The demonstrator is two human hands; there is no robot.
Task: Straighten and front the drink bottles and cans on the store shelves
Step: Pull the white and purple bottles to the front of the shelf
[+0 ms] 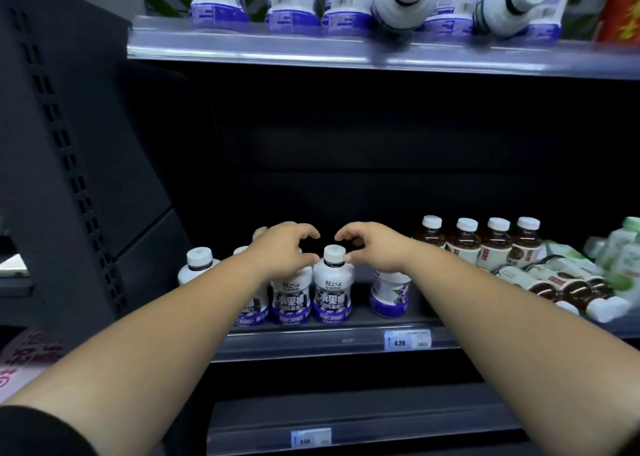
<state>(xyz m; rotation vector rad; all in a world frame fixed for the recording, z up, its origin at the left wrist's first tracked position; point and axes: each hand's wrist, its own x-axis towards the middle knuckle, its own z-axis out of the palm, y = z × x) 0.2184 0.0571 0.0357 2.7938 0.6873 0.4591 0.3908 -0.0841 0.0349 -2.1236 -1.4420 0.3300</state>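
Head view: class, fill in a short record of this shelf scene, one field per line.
Left hand: curled over the purple-label bottles, grip unclear
Right hand: curled over them, grip unclear
Purple-label bottles: upright, front of middle shelf
Brown tea bottles: four upright, back right
Toppled bottles: on their sides, far right
Upper shelf: two white bottles tipped over
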